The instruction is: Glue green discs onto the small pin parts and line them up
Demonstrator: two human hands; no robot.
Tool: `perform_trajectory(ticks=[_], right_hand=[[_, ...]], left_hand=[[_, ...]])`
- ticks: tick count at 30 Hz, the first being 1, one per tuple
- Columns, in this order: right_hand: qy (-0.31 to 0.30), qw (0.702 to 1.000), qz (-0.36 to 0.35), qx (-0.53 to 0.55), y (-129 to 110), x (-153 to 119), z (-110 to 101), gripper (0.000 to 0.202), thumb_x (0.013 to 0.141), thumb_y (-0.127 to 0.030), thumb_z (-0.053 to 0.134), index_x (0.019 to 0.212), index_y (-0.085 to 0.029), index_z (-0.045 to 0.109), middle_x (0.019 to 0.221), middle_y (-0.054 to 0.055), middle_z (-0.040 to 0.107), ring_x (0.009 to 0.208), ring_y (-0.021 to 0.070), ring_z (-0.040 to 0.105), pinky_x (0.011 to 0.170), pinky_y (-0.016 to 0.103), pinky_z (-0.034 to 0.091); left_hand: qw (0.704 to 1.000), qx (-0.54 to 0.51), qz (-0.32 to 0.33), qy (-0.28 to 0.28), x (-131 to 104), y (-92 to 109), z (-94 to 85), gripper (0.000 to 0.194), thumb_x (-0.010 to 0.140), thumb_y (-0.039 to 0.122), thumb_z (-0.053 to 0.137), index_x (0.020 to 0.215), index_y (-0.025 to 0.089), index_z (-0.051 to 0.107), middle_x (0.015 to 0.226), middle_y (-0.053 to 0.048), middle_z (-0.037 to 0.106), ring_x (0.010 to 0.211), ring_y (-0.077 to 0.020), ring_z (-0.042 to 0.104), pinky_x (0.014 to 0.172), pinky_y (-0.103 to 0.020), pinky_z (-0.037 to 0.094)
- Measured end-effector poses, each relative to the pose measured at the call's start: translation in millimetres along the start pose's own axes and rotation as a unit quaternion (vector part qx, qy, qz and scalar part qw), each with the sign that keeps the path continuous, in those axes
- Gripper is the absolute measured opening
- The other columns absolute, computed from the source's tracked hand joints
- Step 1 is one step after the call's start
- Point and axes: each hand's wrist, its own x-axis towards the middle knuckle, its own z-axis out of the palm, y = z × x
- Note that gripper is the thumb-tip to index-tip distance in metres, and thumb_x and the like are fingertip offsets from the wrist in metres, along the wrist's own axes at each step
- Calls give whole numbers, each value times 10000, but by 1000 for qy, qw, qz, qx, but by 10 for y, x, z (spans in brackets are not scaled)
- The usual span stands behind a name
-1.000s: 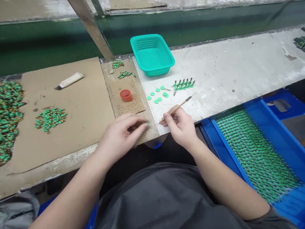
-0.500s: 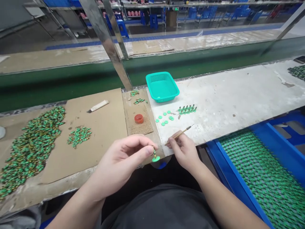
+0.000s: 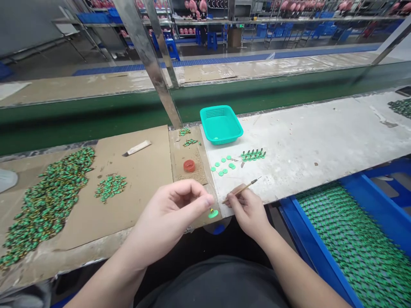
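My left hand (image 3: 175, 214) pinches a small green and gold figure by its top, between thumb and forefinger. Below the fingertips shows its round green base (image 3: 213, 214); most of the figure is hidden by the thumb. To the right, my right hand (image 3: 248, 209) is closed around a thin paintbrush (image 3: 240, 189), its dark tip pointing up and right. Ahead of that hand lie several loose green discs (image 3: 224, 160) on the white board. Beside them, small figures (image 3: 253, 155) stand upright in rows on green discs.
A red cap (image 3: 189, 166) sits on cardboard, with a turquoise basket (image 3: 221, 125) behind. At left are a large heap of green-gold pieces (image 3: 54, 196), a smaller pile (image 3: 111, 187) and a wide brush (image 3: 137, 148). A blue crate (image 3: 316, 231) of green pieces stands at lower right.
The view has tilted up slightly, so the table sits lower in it. My left fingers now cover more of the figure. The right hand still holds the brush.
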Motion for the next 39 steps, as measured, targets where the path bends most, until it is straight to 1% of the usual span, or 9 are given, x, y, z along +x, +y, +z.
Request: perform_trajectory(ticks=[3,6,9,12,18,23,26,32,39], right_hand=[[1,1000,1,9,-3,3,4,276,1122,-444,655,941,-238,687,885,87,842,815,256,878,763,357,714],[2,1000,-1,27,-22,-7,-10,299,1131,-479,649,961,-236,687,877,76,830,797,243,875,746,341,723],[14,999,-1,40,-35,-43,-84,298,1144,-478,627,978,-237,682,872,62,824,769,219,869,727,309,722],[38,999,-3,37,-38,-114,-229,267,1138,-437,639,962,-241,680,874,59,816,781,215,857,752,307,717],[88,996,-10,21,-43,-277,-575,197,1125,-346,639,962,-244,680,883,48,789,795,217,826,760,315,681],[118,993,-9,15,-34,-376,-772,176,1120,-316,633,972,-241,692,883,40,777,791,211,812,753,312,659],[130,991,-4,21,-8,-430,-853,165,1114,-312,642,973,-242,690,891,35,773,797,204,808,743,302,656],[137,990,7,29,70,-485,-948,136,1102,-287,648,981,-242,691,898,36,770,800,208,801,739,309,653],[129,991,11,29,88,-470,-983,136,1095,-284,659,969,-246,693,877,30,768,799,218,807,732,317,649]], left_hand=[[999,31,7,3,20,-16,10,343,933,465,819,702,231,719,680,14,705,635,-109,612,609,-190,515],[994,101,20,26,98,-100,-16,345,920,572,822,763,265,803,733,-7,777,674,-159,699,636,-234,568],[980,185,39,63,304,-227,-36,356,887,658,820,894,309,890,913,-42,882,841,-251,817,739,-311,644],[967,242,61,50,594,-316,31,398,911,670,772,964,299,907,1026,-73,909,956,-301,853,818,-364,671],[948,286,136,-29,1218,-240,494,344,982,576,711,965,278,882,978,-51,893,886,-262,822,778,-350,624],[898,352,254,-71,1851,-124,1013,200,984,401,728,964,304,902,1065,-65,805,1074,-270,720,1023,-426,554],[865,397,296,-83,2132,-181,1219,169,969,341,750,962,307,915,1073,-82,732,1079,-283,649,1049,-470,511],[821,459,330,-77,2280,-362,1306,203,1039,361,722,1048,319,920,1089,-88,654,1074,-291,602,983,-467,476],[796,492,345,-69,2304,-370,1328,207,1053,353,716,1059,311,919,1101,-92,653,1059,-295,600,938,-452,462]])
